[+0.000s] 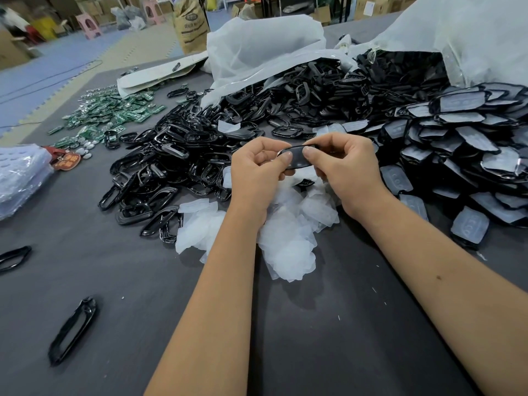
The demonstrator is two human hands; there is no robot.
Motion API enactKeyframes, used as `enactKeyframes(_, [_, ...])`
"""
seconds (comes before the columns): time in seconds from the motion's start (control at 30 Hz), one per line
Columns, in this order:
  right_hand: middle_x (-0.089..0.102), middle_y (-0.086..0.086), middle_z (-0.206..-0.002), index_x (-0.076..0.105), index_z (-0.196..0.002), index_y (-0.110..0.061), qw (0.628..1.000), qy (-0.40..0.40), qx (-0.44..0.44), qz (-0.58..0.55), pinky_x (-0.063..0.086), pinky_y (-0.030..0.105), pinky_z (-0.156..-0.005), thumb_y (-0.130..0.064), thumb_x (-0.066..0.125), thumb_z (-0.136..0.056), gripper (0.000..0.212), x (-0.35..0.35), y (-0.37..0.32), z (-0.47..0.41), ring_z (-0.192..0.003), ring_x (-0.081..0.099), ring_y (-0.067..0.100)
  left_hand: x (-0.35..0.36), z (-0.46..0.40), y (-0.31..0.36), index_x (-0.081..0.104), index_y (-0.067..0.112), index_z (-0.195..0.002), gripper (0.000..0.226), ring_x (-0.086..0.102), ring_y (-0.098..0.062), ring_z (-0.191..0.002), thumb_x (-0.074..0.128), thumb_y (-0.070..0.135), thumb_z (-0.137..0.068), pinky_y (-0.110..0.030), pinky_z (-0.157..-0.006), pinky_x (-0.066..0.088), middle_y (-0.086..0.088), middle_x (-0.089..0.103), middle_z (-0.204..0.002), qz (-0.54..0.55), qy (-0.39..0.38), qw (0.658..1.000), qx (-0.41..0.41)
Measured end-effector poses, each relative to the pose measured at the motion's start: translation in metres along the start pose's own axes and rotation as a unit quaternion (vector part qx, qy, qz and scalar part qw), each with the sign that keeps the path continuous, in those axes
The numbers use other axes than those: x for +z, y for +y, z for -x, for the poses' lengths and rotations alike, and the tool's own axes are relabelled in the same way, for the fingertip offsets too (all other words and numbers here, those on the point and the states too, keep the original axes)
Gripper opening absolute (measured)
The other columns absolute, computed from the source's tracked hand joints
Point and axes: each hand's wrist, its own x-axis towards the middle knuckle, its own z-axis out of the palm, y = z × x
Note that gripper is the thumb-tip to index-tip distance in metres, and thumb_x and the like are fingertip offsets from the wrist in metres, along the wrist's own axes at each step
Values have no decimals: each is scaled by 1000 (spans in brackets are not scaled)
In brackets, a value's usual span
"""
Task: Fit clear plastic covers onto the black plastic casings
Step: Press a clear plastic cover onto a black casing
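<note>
Both hands hold one black casing (297, 158) above the table, a clear cover lying in its frame. My left hand (257, 172) pinches its left end, thumb on top. My right hand (345, 170) pinches its right end, thumb pressing on the cover. Under the hands lies a heap of loose clear covers (288, 238). A big pile of bare black casings (177, 161) spreads to the left and back. On the right is a stack of casings with covers fitted (468, 144).
A grey table (314, 324) carries everything. White plastic bags (257, 50) lie open at the back. Green circuit boards (114, 115) are scattered far left, a clear packet stack (20, 175) at the left edge. Two stray casings (73, 330) lie near left.
</note>
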Motion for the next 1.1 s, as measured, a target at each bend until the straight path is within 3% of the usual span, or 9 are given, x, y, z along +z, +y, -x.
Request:
enactKeyframes(0.33, [64, 11, -69, 76, -97, -5, 995, -21, 44, -91, 43, 22, -49, -4, 60, -102, 16, 1, -1, -2, -55, 57, 13, 1, -1, 0, 75, 6, -98, 13, 69, -13, -61, 65, -3, -96, -17, -56, 50, -6, 74, -75, 13, 28, 1000, -2])
enactKeyframes(0.57, [68, -3, -62, 78, -92, -12, 999, 10, 14, -43, 47, 23, -51, -5, 69, -96, 13, 1, 4, -2, -56, 61, 12, 3, 0, -1, 76, 10, -96, 4, 72, -12, -73, 73, 8, -93, -19, -64, 55, 2, 75, -79, -32, 25, 998, 37])
enactKeyframes(0.7, [72, -2, -66, 78, -86, -21, 1000, -3, -16, -15, 49, 23, -52, -9, 74, -92, 14, 1, 5, -1, -56, 64, 13, 4, 0, -2, 76, 2, -98, 12, 73, -15, -75, 78, 0, -87, -21, -65, 55, -11, 77, -85, -51, 5, 997, 55])
enactKeyframes(0.8, [73, 0, -68, 78, -87, -22, 999, -1, -34, -1, 51, 23, -53, -11, 75, -92, 12, 2, 6, -1, -57, 66, 15, 3, -1, -2, 76, 4, -97, 10, 72, -13, -74, 75, -1, -88, -20, -64, 54, -10, 77, -83, -36, 13, 998, 44])
enactKeyframes(0.97, [74, 0, -70, 78, -99, -14, 999, -30, -24, -24, 53, 22, -56, -2, 64, -96, 18, 2, 5, -2, -63, 69, 15, 2, -1, -4, 77, 7, -96, 11, 69, -9, -70, 73, -1, -91, -19, -63, 53, 0, 74, -75, -17, 28, 999, 32])
enactKeyframes(1.1, [73, 2, -67, 77, -99, -16, 999, -22, -23, -16, 54, 22, -58, 1, 61, -97, 24, 2, 7, -2, -62, 69, 15, 3, -1, -3, 77, 7, -98, 9, 69, -9, -71, 72, 1, -93, -19, -65, 55, -3, 74, -78, -17, 38, 999, 35])
